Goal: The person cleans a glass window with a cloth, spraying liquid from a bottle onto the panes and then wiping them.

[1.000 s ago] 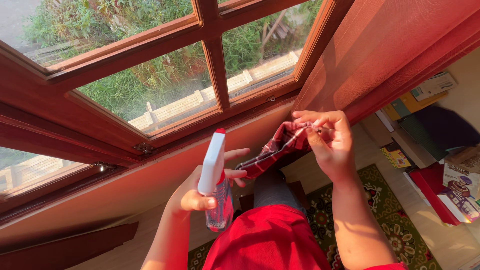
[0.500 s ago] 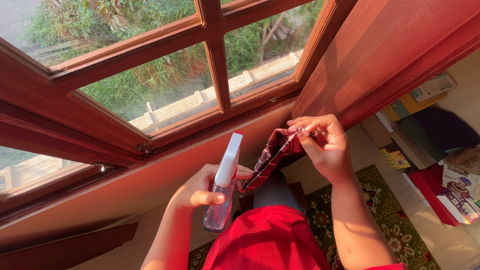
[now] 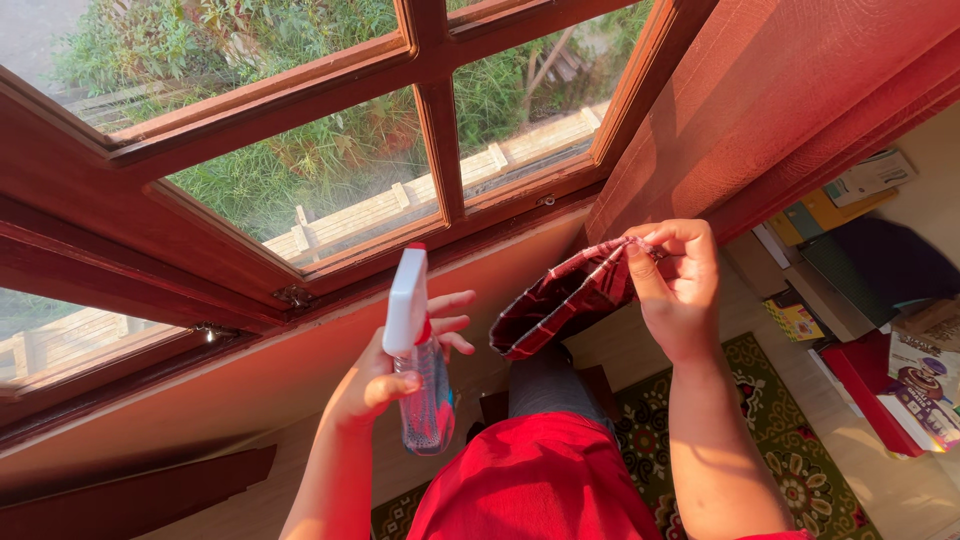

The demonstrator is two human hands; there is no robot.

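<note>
Hands: left (image 3: 375, 375) grips spray bottle (image 3: 418, 360), right (image 3: 680, 285) pinches plaid cloth (image 3: 565, 300).

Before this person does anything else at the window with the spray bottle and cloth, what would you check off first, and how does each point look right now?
1. Spray bottle firmly held: ok, the left hand wraps its clear body, bottle upright.
2. Finger on the trigger: cannot tell, the fingers stretch out past the bottle.
3. Nozzle aimed at the window pane: cannot tell, the white spray head hides it.
4. Checked cloth gripped: ok, the right hand pinches its upper end and the rest hangs loose.
5. Cloth spread flat: not ok, it is folded over.
6. Bottle holds liquid: cannot tell.
</note>
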